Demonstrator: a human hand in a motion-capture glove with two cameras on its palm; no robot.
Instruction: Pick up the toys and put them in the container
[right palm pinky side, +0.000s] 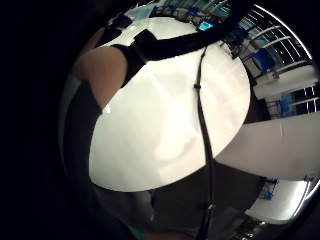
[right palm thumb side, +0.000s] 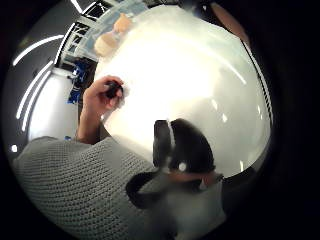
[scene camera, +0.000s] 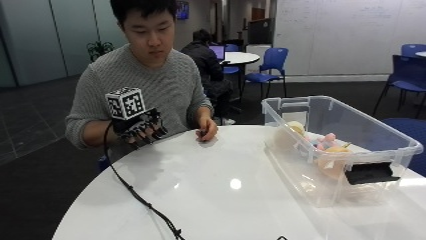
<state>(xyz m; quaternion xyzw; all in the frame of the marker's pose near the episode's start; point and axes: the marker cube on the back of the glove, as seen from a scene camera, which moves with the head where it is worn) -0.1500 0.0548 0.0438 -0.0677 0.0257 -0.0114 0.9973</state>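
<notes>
The task is judged nearly or wholly finished: no toys are being seen on the glossy white round counter (scene camera: 219, 190). At centre left of the outside view, the gloved right hand (scene camera: 141, 127) is being held above the counter edge, its grip relaxed and nothing being held. At right, soft rounded toys (scene camera: 319, 150), peach and pink, are lying inside the clear plastic container (scene camera: 393, 137). The bare hand (scene camera: 206, 132) is resting on the counter.

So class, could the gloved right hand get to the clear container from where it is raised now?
Probably yes. The gloved right hand hangs above the table's near edge, holding nothing, and only bare tabletop lies between it and the clear container, whose top is open.
</notes>
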